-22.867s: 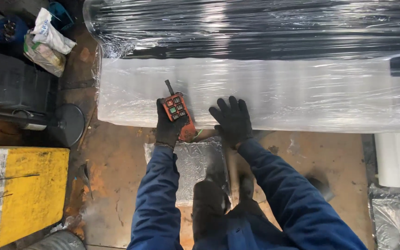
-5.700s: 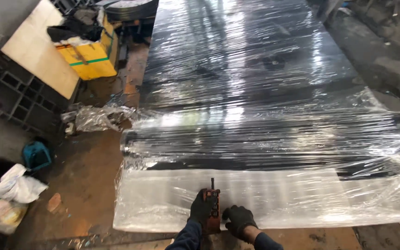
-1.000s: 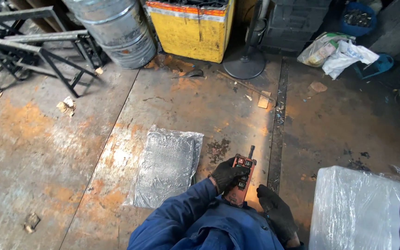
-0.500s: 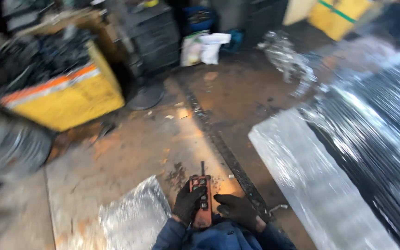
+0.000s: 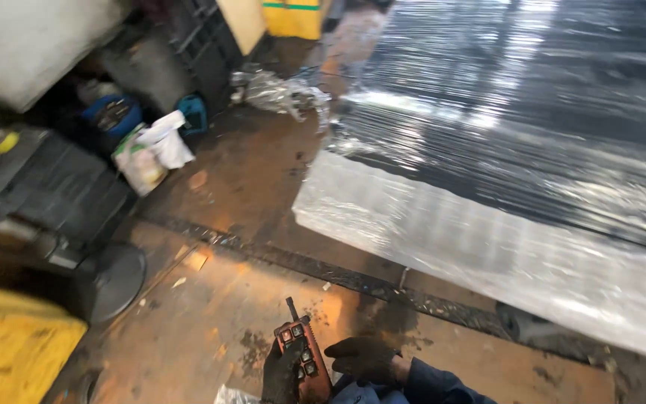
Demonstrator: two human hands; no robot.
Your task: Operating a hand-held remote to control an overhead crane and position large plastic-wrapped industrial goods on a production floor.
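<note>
I have the red remote (image 5: pixel 302 357) gripped in my left hand (image 5: pixel 281 374) low in the view, its antenna pointing up and away from me, while my right hand (image 5: pixel 362 357), fingers curled together, rests just beside its right edge.

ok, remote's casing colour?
Orange-red remote with dark buttons, stubby black antenna; head view.

A metal workshop — rusty steel floor (image 5: pixel 211 314), film-wrapped sheet stack (image 5: pixel 517 172), yellow bin (image 5: pixel 9 359).
</note>
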